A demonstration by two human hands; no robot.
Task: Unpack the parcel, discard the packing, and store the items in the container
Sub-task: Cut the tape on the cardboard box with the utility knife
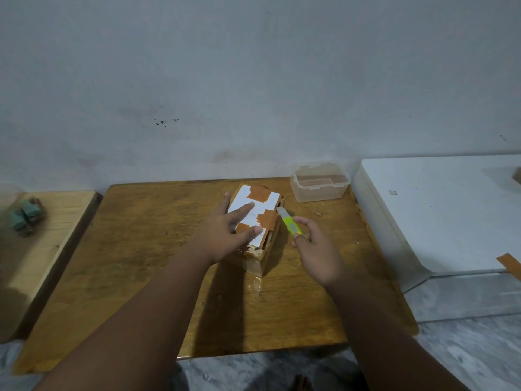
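A small cardboard parcel [262,213] with a white top and patches of brown tape stands in the middle of the low wooden table [158,249]. My left hand [225,235] lies flat on the parcel's top, fingers spread, pressing it down. My right hand [315,249] grips a lime-green utility knife [290,225]; its blade tip touches the parcel's right upper edge near the far corner. A clear plastic container [320,180], open and without contents, sits at the table's far right corner.
A white appliance-like box [439,210] stands right of the table, with a strip of brown tape [509,262] on it. A lighter wooden board [42,244] at the left carries small teal objects [24,217]. A wall rises right behind the table.
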